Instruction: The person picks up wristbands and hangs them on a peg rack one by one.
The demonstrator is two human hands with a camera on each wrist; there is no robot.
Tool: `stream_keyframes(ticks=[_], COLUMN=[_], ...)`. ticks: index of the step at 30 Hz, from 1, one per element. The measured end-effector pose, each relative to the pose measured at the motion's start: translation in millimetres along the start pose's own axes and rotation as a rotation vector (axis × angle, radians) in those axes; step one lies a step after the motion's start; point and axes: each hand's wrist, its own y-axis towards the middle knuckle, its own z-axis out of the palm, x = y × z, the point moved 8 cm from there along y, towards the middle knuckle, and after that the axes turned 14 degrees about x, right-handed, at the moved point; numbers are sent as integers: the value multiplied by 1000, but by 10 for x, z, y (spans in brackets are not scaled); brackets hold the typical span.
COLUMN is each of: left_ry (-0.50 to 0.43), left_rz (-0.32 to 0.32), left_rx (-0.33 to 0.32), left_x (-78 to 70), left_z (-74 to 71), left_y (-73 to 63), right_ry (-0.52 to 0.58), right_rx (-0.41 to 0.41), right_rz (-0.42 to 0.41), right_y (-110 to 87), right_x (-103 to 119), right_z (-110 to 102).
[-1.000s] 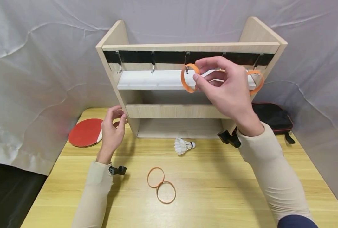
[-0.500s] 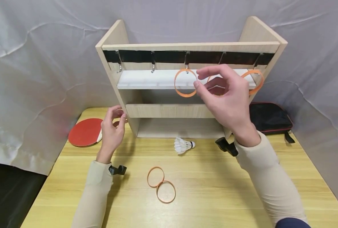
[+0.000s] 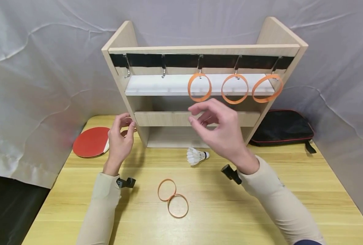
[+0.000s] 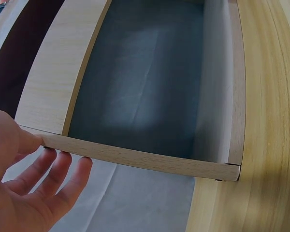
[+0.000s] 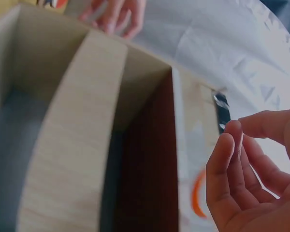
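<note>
"Start at the left. What's there?"

"A red paddle [image 3: 91, 142] lies flat near the table's [image 3: 230, 204] left edge, toward the far corner. Beside it is the person's left hand [image 3: 120, 143], fingers bent: thumb at the front of the left side panel of the wooden rack [image 3: 166, 119], fingertips on the outer face. A light grip, from here."

"And the rack itself?"

"Standing along the table's far edge, with a row of metal hooks [image 3: 164, 69] under its top rail."

"Anything on the tabletop in front?"

"One orange ring [image 3: 158, 189], lying flat toward the near edge, with a second orange ring [image 3: 178, 217] touching it. Further right, a shuttlecock [image 3: 196, 156] on its side, just in front of the rack's base."

"What's hanging?"

"A third orange ring [image 3: 200, 99] on the middle hook, a fourth orange ring [image 3: 234, 102] on the next, a fifth orange ring [image 3: 262, 100] on the rightmost."

"The right hand [image 3: 219, 127]?"

"Near the middle hanging ring, slightly below it; fingers loosely bent, pinching nothing."

"Last thing?"

"A black case [image 3: 281, 127], against the rack's right side, near the table's right edge."
</note>
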Motion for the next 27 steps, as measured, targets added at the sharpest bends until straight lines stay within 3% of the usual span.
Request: stream_keyframes(ticks=[18, 27], left_ry=[-3, -2], left_rz=[-6, 7], left_rx=[5, 6], left_x=[-4, -4], left_z=[-5, -5], left_y=[-5, 4], right_ry=[132, 154], right_rx=[240, 538], right_rz=[238, 382], right_y=[-397, -629], right_x=[-533, -758], right_z=[971, 1478])
